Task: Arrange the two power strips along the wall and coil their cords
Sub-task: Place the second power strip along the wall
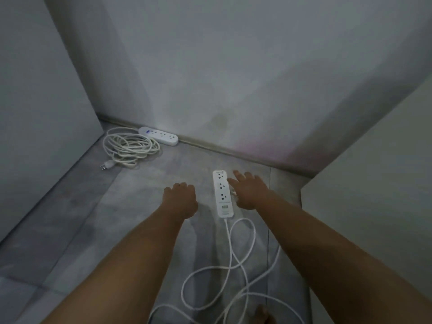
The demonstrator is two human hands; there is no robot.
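Power strip (222, 194) lies on the floor (140, 230) between both hands. Right hand (249, 191), fingers spread, touches its edge, gripping nothing. Left hand (181, 199) hovers loosely curled, empty.

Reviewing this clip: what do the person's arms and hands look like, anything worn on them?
Both forearms are bare as far as the frame shows: no sleeves in view. The left hand and right hand wear no gloves, and no watch, bracelet or ring is visible. The picture is dim and slightly blurred.

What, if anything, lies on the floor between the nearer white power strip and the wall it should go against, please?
Nothing visible does. The grey floor between the nearer white power strip and the wall's baseboard is bare. The right hand rests beside the strip; the other white strip and its coiled white cord sit far left.
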